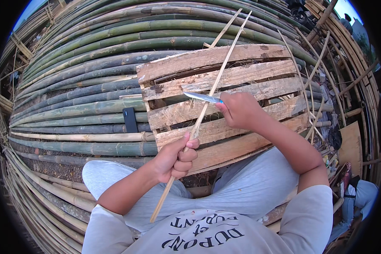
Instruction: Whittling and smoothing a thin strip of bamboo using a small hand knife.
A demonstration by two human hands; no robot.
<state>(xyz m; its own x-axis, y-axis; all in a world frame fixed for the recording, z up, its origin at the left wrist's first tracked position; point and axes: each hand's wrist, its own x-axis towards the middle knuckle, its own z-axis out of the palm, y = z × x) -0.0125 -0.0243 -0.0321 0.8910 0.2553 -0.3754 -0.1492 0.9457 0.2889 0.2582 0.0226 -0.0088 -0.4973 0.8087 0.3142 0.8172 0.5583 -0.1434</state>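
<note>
My left hand is closed in a fist around a long, thin bamboo strip. The strip slants from near my lap up to the far side of a wooden slatted pallet. In my right hand, fingers curled round its handle, is a knife with a bit of blue near the grip. Its shiny blade points left and crosses the strip a little above my left fist. Whether the edge bites into the bamboo I cannot tell. Thin fibres lie on the slats.
Long green bamboo poles lie side by side beyond and left of the pallet. A dark phone rests on poles to its left. Loose bamboo strips lean at the right. Part of another person shows at lower right.
</note>
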